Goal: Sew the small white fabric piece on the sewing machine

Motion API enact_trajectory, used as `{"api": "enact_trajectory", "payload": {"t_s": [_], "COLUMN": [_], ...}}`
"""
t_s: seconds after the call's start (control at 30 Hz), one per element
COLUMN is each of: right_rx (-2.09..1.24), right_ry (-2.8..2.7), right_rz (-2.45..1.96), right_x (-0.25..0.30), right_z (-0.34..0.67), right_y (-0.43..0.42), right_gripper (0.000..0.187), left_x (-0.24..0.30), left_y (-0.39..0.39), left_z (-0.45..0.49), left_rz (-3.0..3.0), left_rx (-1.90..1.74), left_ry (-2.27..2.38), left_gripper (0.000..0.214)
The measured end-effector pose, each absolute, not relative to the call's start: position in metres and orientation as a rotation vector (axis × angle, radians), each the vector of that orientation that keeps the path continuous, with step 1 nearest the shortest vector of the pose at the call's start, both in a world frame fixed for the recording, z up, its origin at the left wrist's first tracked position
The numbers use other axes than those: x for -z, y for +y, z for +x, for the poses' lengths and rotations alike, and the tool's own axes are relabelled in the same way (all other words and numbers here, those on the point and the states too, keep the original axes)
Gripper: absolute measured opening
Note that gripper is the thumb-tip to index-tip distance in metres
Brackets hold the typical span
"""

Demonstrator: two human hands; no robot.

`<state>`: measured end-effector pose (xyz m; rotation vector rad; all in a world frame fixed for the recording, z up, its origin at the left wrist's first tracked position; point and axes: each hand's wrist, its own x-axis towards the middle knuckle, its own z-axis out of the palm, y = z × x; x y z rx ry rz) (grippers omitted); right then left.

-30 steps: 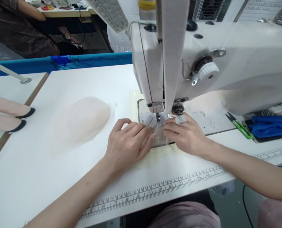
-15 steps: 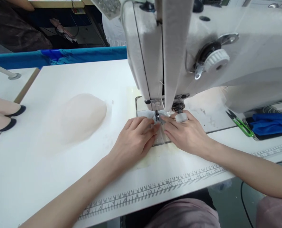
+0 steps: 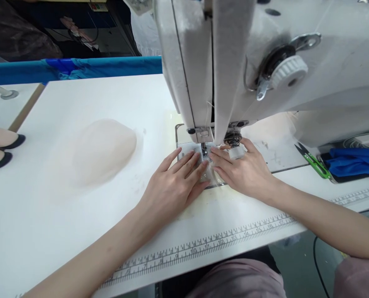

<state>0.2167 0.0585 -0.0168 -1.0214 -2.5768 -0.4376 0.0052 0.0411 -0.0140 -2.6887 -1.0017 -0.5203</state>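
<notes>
My left hand [image 3: 172,186] lies flat on the sewing machine bed, fingers spread, its fingertips just left of the presser foot [image 3: 204,151]. On the other side of the foot, my right hand [image 3: 248,171] rests with its fingers stretched out and palm down. Under and between the fingertips is a thin, see-through piece of material [image 3: 211,179], hard to make out against the metal plate [image 3: 182,134]. The white sewing machine [image 3: 190,78] stands over both hands, its head hiding part of the right fingers.
A pale beige sheer piece [image 3: 106,151] lies on the white table [image 3: 78,240] to the left. Green-handled thread snips [image 3: 315,162] and blue cloth [image 3: 355,161] sit at the right. A printed ruler [image 3: 203,249] runs along the front edge. Two beige, black-ended objects [image 3: 2,151] show far left.
My left hand's fingers have gone from bunched together to spread flat beside the presser foot. My right hand stays nearly in place. The whole view has shifted slightly.
</notes>
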Motion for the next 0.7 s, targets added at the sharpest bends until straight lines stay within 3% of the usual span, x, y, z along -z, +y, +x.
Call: {"api": "enact_trajectory", "payload": {"t_s": [0.7], "right_rx": [0.427], "right_ry": [-2.537], "right_rz": [-0.907], "right_x": [0.0196], "right_z": [0.2187], "right_y": [0.0593], "right_gripper": [0.023], "left_x": [0.0161], "left_y": [0.0397], "left_z": [0.0035], "left_rz": [-2.684], "left_rx": [0.574], "left_ry": [-0.951], "left_gripper": [0.037]}}
